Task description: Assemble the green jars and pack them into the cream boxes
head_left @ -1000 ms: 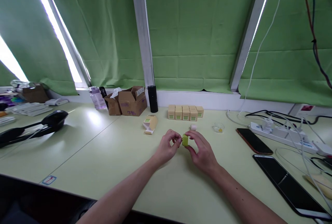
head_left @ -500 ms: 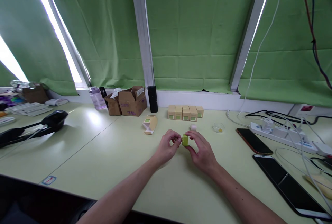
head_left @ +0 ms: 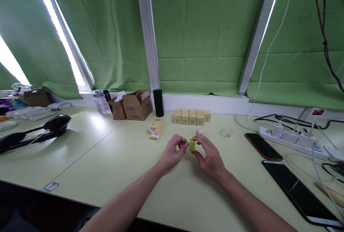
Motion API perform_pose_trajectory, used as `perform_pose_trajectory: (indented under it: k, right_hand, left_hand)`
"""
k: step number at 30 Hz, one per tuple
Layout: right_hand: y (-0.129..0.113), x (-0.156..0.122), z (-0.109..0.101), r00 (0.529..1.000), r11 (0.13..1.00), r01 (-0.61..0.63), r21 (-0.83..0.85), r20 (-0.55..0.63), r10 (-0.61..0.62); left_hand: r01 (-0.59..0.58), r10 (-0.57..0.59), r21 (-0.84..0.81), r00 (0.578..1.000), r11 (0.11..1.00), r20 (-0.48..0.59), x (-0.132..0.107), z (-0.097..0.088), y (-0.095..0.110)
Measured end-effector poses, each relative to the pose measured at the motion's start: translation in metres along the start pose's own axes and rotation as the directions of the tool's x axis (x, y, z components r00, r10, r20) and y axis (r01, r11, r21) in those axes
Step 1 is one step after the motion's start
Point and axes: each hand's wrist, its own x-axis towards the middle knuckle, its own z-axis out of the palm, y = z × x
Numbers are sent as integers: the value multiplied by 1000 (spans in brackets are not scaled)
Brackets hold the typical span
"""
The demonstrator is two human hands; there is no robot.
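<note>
Between thumb and fingers my right hand (head_left: 209, 156) grips a small yellow-green block-shaped object (head_left: 192, 145) just above the table. My left hand (head_left: 173, 152) is pinched at the block's left side; a tiny piece seems to be between the fingertips, too small to name. Just behind the right fingers lies a small pale pink object (head_left: 200, 132). An opened cardboard box (head_left: 155, 129) with a white inside lies on its side beyond my left hand. Farther back stand several small closed cardboard boxes (head_left: 192, 117) with green labels. A small clear dish (head_left: 226, 132) with something yellow in it sits to the right.
At right are a phone (head_left: 263, 146), a larger black-screened device (head_left: 302, 192) and a power strip (head_left: 292, 141) with tangled cables. Toward the wall stand a black cylinder (head_left: 158, 103), a brown carton (head_left: 137, 105) and a purple bottle (head_left: 101, 102). A black long-handled object (head_left: 57, 124) lies left.
Almost nothing differs. Both hands and the yellow-green block keep the same place and grip; the view has shifted very slightly.
</note>
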Motion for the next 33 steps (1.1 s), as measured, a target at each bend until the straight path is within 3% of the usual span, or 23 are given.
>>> perform_pose_trajectory:
  k: [33]
  right_hand:
    - [1,0,-1,1000,1000,-15,-10,-9,15]
  left_hand:
    - [20,-22,-67,1000,998,-19,0,-3,0]
